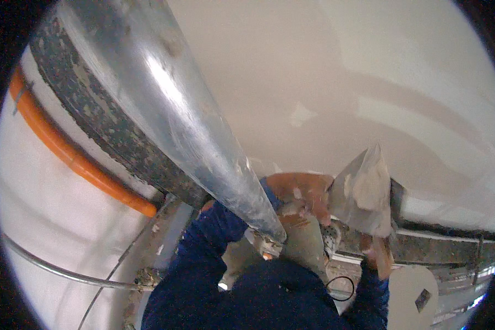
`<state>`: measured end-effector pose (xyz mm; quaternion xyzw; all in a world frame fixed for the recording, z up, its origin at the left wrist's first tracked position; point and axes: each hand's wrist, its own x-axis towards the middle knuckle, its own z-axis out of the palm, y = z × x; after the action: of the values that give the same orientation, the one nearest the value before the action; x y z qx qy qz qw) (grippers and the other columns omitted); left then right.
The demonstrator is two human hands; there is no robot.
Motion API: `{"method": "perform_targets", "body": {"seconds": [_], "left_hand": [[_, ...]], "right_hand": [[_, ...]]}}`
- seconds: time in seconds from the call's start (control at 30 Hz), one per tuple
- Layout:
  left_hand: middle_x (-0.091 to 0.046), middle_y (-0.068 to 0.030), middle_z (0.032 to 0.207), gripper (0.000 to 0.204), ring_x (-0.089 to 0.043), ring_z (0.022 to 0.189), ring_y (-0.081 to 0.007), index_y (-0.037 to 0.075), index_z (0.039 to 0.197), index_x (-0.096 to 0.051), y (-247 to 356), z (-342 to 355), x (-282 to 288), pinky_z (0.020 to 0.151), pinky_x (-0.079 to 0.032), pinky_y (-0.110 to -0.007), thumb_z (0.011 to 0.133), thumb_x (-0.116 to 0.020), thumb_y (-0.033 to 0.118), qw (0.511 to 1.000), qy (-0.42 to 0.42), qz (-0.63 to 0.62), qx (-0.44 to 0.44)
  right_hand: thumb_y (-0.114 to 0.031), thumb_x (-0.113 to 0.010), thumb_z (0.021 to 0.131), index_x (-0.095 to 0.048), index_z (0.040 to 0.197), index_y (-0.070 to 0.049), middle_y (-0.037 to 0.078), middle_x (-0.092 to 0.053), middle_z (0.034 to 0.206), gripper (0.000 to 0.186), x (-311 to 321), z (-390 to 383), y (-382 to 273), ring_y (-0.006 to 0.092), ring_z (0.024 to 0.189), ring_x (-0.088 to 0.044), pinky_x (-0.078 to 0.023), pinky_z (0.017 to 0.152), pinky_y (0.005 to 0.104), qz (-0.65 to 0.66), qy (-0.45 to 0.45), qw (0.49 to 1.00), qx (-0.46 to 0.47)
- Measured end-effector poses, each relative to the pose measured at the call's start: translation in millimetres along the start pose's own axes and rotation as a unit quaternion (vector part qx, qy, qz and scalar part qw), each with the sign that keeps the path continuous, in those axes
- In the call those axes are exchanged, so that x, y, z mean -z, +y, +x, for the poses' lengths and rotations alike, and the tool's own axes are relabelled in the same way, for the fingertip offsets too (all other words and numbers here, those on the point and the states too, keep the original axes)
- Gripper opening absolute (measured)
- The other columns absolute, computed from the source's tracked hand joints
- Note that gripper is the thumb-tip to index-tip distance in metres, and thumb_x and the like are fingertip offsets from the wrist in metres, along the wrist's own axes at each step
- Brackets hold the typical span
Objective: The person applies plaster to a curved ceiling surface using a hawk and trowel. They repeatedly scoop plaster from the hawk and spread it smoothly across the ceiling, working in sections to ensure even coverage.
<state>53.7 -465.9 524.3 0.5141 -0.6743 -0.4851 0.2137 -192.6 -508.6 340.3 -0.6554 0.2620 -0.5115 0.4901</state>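
Observation:
My right hand (pixel 375 252) is closed around the handle of a broad, pointed trowel (pixel 363 190). A pale smear of plaster-like material lies on its grey blade, and its tip points up toward the pale wall (pixel 269 82). My left arm passes behind a shiny metal tube (pixel 187 115). Beyond the tube, my left hand (pixel 300 192) is at the trowel's left edge, smudged with something whitish. Its fingers are bent and close together; what they hold, if anything, is hidden. The wall behind both hands has lighter and darker patches.
The metal tube slants across the view close to me. To its left are a mottled dark plank (pixel 115 118), an orange pipe (pixel 74 157) and a thin grey tube (pixel 66 275). A black cable loop (pixel 341 298) and a pale rounded panel (pixel 410 286) are low on the right.

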Motion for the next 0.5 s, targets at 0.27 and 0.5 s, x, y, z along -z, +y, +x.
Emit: {"method": "perform_targets", "body": {"seconds": [0.27, 0.5], "left_hand": [[-0.057, -0.0174, 0.088, 0.056, -0.056, 0.082, -0.0269, 0.000, 0.100, -0.047, -55, 26, 2, 0.071, -0.044, -0.033, 0.057, -0.070, 0.028, 0.935, 0.165, 0.313, -0.036], [-0.056, -0.0068, 0.068, 0.029, -0.056, 0.057, -0.0211, 0.006, 0.085, -0.052, -116, 95, -23, 0.049, -0.044, -0.032, 0.058, -0.062, 0.013, 0.859, 0.344, 0.259, -0.277]], "right_hand": [[-0.027, -0.059, 0.072, -0.041, 0.107, -0.003, 0.011, -0.049, 0.094, 0.046, 43, -57, 71, 0.0210, 0.085, -0.049, -0.041, 0.069, 0.0335, -0.148, 0.184, 0.970, -0.059], [-0.032, -0.042, 0.079, -0.045, 0.099, -0.006, 0.008, -0.049, 0.094, 0.034, 62, -78, 57, 0.0211, 0.082, -0.049, -0.042, 0.070, 0.0340, 0.374, 0.356, 0.835, -0.188]]}}
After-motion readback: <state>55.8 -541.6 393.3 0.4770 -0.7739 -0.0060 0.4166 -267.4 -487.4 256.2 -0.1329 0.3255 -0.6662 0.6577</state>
